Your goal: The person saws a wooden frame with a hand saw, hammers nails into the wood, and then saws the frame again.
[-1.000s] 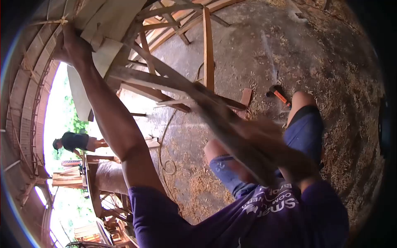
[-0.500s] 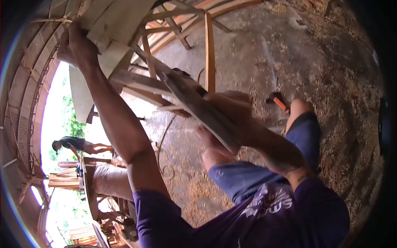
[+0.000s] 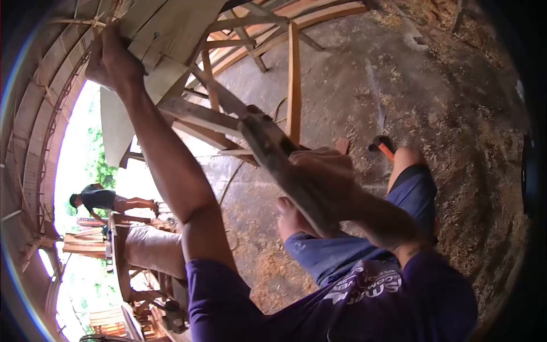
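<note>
Up at the left, my left hand is closed at the edge of a wide pale wooden board; its fingertips are partly hidden. Dark lines run along the board's face. My right hand grips the worn wooden bar of what looks like a wooden frame saw, tilted across my front. From the bar's upper end a flat strip slants up and left to the board's lower edge. Motion blurs this hand and the bar.
Wooden trestle legs stand under and beside the board. A hammer with an orange handle lies on the shaving-strewn floor near my knee. A person bends over timber at the far left. A small wood block lies near the hammer.
My right hand and the wooden bar have come back toward my body, downward in view. More of the slanting strip shows. My left hand stays at the board; the view has shifted slightly.
</note>
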Tool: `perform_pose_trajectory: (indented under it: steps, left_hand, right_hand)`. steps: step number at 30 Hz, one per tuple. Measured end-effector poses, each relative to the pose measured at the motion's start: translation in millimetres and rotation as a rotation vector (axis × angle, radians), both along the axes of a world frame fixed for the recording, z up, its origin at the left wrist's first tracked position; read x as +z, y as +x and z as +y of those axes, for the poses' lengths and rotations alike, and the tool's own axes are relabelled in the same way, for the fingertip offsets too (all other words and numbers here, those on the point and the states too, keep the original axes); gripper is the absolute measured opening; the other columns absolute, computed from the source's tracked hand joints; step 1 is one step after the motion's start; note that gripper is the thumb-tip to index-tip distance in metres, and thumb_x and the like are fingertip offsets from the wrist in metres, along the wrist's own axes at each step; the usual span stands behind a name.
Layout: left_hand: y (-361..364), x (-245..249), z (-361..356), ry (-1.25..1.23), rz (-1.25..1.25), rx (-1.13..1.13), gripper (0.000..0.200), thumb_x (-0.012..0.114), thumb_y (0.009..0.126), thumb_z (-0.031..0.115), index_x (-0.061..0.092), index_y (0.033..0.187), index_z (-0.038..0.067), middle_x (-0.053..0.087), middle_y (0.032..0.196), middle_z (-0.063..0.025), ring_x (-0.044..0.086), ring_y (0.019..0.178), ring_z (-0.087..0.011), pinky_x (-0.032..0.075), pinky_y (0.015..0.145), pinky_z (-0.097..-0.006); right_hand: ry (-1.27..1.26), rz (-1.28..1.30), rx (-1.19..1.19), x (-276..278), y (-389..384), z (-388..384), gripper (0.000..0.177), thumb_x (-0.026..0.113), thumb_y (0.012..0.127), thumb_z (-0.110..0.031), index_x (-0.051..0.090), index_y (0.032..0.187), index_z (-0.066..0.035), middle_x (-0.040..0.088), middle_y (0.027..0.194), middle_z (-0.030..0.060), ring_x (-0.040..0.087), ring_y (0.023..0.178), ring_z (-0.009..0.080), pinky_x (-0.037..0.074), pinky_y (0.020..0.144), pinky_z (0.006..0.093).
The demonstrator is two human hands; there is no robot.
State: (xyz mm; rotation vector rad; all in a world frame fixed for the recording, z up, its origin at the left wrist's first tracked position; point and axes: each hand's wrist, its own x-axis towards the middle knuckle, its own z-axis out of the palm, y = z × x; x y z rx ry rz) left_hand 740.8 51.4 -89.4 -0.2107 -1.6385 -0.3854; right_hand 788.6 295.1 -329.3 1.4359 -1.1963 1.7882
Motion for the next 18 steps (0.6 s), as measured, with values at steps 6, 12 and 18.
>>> perform_pose_trajectory:
  steps: [6,12,18]
  left_hand:
    - [-12.1,7.7,-26.5,0.154,0.05,0.011,0.027,0.067,0.075,0.018,0.067,0.066,-0.007,0.062,0.06,-0.0101,0.053,0.055,-0.0164,0.044,0.052,-0.0324]
    - [1.9,-6.9,6.5,0.189,0.007,-0.004,0.025,0.065,0.076,0.016,0.066,0.066,-0.007,0.06,0.059,-0.0087,0.05,0.052,-0.017,0.042,0.051,-0.0335]
    - [1.6,-9.2,-3.3,0.205,0.016,-0.106,0.025,0.07,0.074,0.019,0.072,0.075,-0.007,0.061,0.058,-0.0081,0.053,0.054,-0.0138,0.043,0.054,-0.0287]
  right_hand:
    - [0.007,-0.15,0.187,-70.6,58.1,73.5,0.035,0.067,0.079,-0.015,0.062,0.104,0.008,0.066,0.084,0.0143,0.064,0.057,0.0228,0.053,0.058,0.0336]
    - [0.22,-0.18,0.172,-64.1,49.6,48.5,0.042,0.065,0.078,-0.014,0.059,0.113,0.009,0.063,0.084,0.0138,0.064,0.059,0.0226,0.053,0.058,0.0342]
    - [0.024,-0.012,0.008,-17.5,6.9,-5.8,0.035,0.066,0.074,-0.015,0.06,0.103,0.004,0.057,0.073,0.0087,0.061,0.058,0.0236,0.051,0.054,0.0353]
